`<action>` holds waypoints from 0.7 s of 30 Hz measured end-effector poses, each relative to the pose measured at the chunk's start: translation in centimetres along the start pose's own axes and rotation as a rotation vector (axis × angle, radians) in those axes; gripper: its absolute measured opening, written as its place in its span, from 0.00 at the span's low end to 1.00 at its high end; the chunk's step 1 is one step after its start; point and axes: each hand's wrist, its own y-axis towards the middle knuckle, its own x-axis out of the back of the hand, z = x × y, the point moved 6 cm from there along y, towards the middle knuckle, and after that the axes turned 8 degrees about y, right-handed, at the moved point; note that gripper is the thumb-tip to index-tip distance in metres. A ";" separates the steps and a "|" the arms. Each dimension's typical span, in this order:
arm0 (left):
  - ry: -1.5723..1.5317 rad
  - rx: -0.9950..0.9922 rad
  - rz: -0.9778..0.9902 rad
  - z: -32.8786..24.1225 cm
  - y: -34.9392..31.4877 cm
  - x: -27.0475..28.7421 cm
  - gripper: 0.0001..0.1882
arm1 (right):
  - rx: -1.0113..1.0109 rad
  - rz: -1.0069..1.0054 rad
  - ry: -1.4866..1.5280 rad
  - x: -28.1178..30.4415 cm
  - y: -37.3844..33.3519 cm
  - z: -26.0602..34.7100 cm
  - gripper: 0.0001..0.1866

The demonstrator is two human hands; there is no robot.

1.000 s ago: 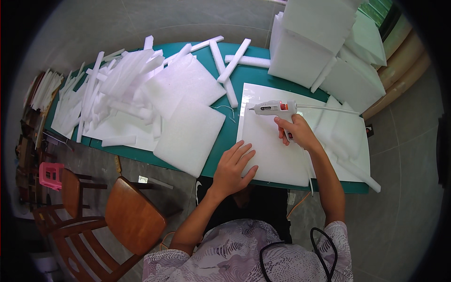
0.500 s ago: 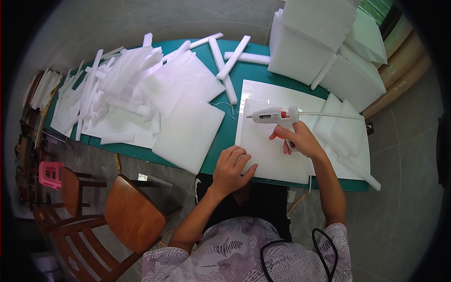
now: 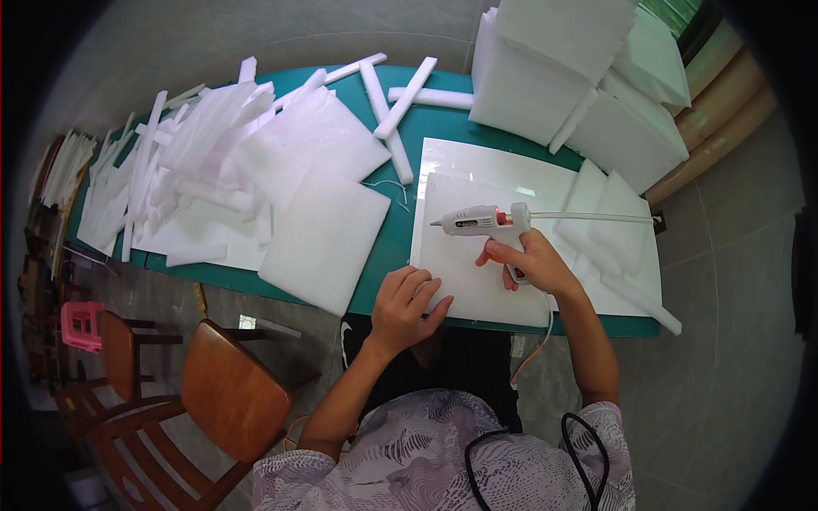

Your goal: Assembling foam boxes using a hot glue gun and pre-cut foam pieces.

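Note:
My right hand point(image 3: 538, 262) grips a white hot glue gun point(image 3: 477, 221), its nozzle pointing left above a square white foam sheet point(image 3: 477, 285). A clear glue stick point(image 3: 588, 216) sticks out of the gun's back, and its cord hangs down past the table edge. At the sheet's near left corner rests my left hand point(image 3: 407, 308), fingers loosely bent and apart, holding nothing. Under the foam sheet lies a glossy white board point(image 3: 477, 157). Thinner foam pieces point(image 3: 609, 221) lie on the board's right side, partly behind my right forearm.
Loose foam strips point(image 3: 213, 128) heap on the green table point(image 3: 375, 264)'s left, beside flat foam sheets point(image 3: 328, 234). Foam blocks point(image 3: 545, 77) stack high at the back right. Wooden chairs point(image 3: 234, 387) and a pink stool point(image 3: 83, 325) stand at the left.
The view has shifted a little, so the table appears further left. My right hand has brought the glue gun slightly nearer to me over the foam sheet. My left hand has hardly moved.

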 end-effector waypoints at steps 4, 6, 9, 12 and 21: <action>-0.021 -0.009 -0.022 0.1 -0.3 -0.2 0.14 | -0.003 -0.009 -0.008 0.0 -0.2 -0.2 0.24; -0.016 -0.023 -0.034 0.1 -0.4 0.0 0.14 | -0.006 -0.003 -0.003 -0.1 -0.2 -0.1 0.24; -0.029 -0.043 -0.070 0.0 -0.6 0.4 0.14 | -0.011 -0.002 0.003 -0.2 -0.4 -0.2 0.24; -0.048 -0.046 -0.106 0.2 -1.1 0.7 0.13 | -0.017 0.005 0.012 -0.3 -0.6 -0.4 0.25; -0.074 -0.026 -0.136 0.5 -1.3 0.8 0.12 | -0.023 0.001 -0.002 -0.8 -0.8 -0.5 0.22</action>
